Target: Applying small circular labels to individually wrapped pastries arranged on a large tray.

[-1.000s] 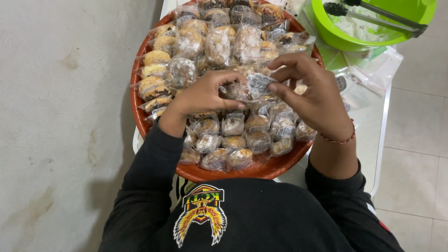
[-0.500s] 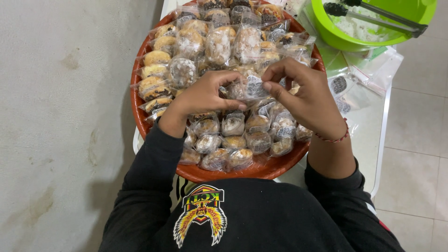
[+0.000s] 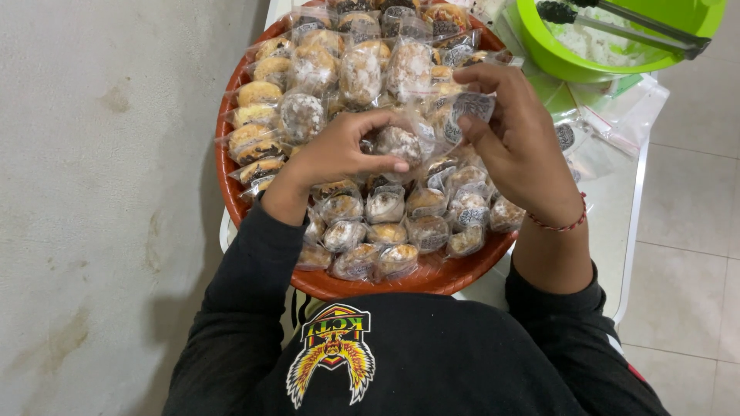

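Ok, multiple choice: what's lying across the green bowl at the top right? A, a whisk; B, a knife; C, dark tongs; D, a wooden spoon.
C: dark tongs rest across the green bowl, over something white inside it.

sleeves: black, long | right wrist: red thread bracelet (image 3: 561,226) | chest: winged emblem (image 3: 331,350)

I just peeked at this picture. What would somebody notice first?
First, the big round red tray in the middle, heaped with little cakes wrapped in clear plastic. Right above it, the left hand and the right hand pinch one wrapped cake between them. At the top right sits a bright green bowl with tongs laid across it.
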